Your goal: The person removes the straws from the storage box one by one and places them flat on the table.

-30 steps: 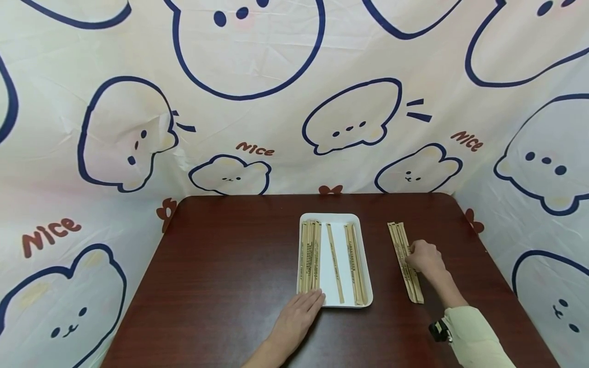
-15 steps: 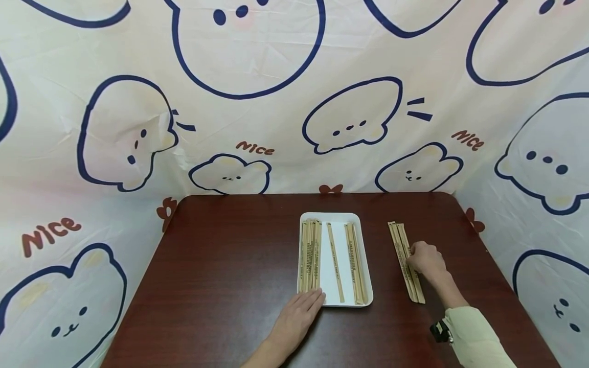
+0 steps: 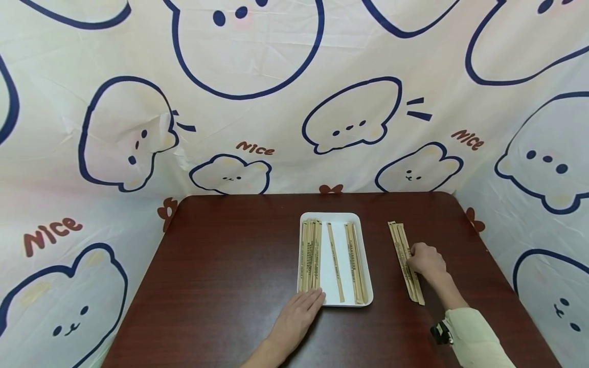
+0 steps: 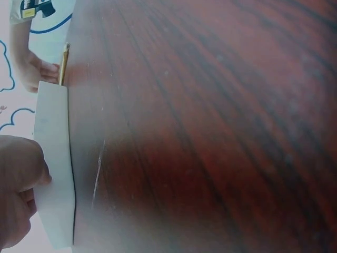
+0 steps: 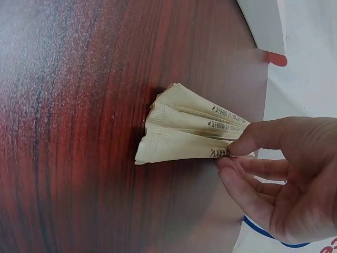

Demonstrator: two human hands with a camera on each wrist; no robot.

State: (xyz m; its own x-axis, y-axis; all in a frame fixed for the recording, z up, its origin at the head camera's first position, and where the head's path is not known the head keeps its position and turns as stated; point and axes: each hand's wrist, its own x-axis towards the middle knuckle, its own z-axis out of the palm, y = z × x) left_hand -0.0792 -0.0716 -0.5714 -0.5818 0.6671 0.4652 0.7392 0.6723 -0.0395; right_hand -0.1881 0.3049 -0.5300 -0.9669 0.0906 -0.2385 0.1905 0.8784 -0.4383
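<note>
Packets (image 5: pixel 176 129): one end hidden behind my right hand (image 5: pixel 295 179).
Left hand (image 4: pixel 18 184): cut off by its wrist view's edge.

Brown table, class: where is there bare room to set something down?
Bare table: the patch between its left edge, the white tray and the left hand; also the strip between tray and loose packets. Crowded: the tray's left side, under clustered packets, and where the right hand pinches the loose ones.

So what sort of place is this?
Probably a makeshift booth for tabletop recordings: cartoon-printed cloth hangs behind the table and to its left and right, and on the table is a tray of wrapped sticks.
</note>
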